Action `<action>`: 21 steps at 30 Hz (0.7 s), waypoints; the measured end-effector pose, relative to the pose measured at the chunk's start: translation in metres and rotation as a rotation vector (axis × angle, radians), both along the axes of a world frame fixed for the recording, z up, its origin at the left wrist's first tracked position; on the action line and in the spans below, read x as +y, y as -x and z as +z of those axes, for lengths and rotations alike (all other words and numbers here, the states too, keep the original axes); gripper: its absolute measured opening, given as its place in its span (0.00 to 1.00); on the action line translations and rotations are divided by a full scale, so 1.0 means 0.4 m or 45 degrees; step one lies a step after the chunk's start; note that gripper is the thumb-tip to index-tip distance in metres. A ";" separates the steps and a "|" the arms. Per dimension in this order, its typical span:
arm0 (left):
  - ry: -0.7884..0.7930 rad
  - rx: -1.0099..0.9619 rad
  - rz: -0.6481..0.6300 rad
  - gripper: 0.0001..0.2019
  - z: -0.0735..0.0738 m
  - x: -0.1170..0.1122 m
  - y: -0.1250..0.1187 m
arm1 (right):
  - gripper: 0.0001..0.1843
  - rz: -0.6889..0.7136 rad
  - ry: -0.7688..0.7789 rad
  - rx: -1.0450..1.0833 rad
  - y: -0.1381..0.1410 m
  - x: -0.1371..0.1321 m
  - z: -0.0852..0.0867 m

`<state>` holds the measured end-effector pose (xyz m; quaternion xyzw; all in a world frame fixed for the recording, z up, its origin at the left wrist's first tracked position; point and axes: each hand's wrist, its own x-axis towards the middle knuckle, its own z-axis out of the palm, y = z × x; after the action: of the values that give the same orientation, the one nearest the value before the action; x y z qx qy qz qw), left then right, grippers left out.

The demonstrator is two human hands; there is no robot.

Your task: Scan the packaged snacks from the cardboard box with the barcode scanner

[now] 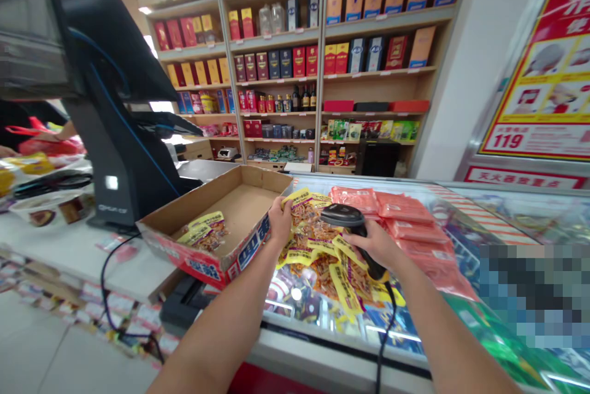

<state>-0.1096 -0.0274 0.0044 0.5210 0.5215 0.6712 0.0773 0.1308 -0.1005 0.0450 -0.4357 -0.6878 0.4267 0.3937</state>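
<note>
My right hand (377, 245) is closed around a black barcode scanner (346, 217), whose cable drops down past the counter edge. The scanner's head points down at a heap of yellow snack packets (322, 259) lying on the glass freezer lid (488, 222). My left hand (279, 220) pinches one yellow packet (297, 198) at the left edge of the heap. Just left of it stands an open cardboard box (221, 216) with a few more yellow packets (203, 231) inside.
Pink packets (405, 222) lie in a row right of the heap. A black till terminal (106, 111) stands on the white counter (69, 246) at left. Another person's hand and a red bag (46, 139) show behind it. Shelves of boxed goods (295, 62) fill the back wall.
</note>
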 end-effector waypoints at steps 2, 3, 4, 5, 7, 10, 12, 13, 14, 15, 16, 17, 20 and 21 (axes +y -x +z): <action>-0.003 0.060 0.036 0.09 0.001 -0.004 0.003 | 0.11 0.025 -0.013 -0.062 -0.003 -0.001 0.001; -0.005 0.081 0.054 0.09 0.003 -0.005 0.004 | 0.12 0.033 -0.018 -0.076 -0.005 -0.001 0.001; -0.010 0.100 0.068 0.09 0.005 -0.005 0.003 | 0.13 0.039 -0.022 -0.085 -0.006 -0.001 0.001; -0.017 0.117 0.079 0.09 0.007 -0.006 0.003 | 0.14 0.037 -0.026 -0.089 -0.007 -0.001 0.001; -0.028 0.139 0.089 0.08 0.009 -0.007 0.001 | 0.15 0.025 -0.035 -0.096 -0.009 -0.001 0.002; -0.023 0.148 0.093 0.08 0.011 -0.012 0.000 | 0.16 0.014 -0.046 -0.110 -0.010 -0.004 0.005; -0.014 0.155 0.092 0.09 0.013 -0.015 0.000 | 0.17 0.021 -0.046 -0.132 -0.009 -0.007 0.008; -0.010 0.160 0.094 0.09 0.015 -0.017 0.000 | 0.18 0.027 -0.043 -0.144 -0.008 -0.009 0.009; -0.006 0.167 0.097 0.09 0.016 -0.018 0.000 | 0.18 0.033 -0.041 -0.155 -0.007 -0.010 0.010; -0.005 0.173 0.104 0.09 0.017 -0.019 0.000 | 0.17 0.038 -0.040 -0.162 -0.007 -0.011 0.011; -0.004 0.178 0.111 0.09 0.019 -0.020 0.000 | 0.17 0.045 -0.039 -0.165 -0.006 -0.011 0.011; -0.006 0.182 0.118 0.09 0.020 -0.021 -0.001 | 0.16 0.055 -0.039 -0.165 -0.006 -0.011 0.011; -0.006 0.177 0.119 0.09 0.023 -0.023 -0.002 | 0.14 0.080 -0.037 -0.170 -0.006 -0.008 0.005; -0.001 0.171 0.113 0.09 0.024 -0.024 -0.002 | 0.14 0.085 -0.041 -0.177 -0.006 -0.008 0.003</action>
<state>-0.1088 -0.0371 0.0141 0.5413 0.5480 0.6377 0.0120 0.1330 -0.1036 0.0461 -0.4348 -0.7344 0.3970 0.3377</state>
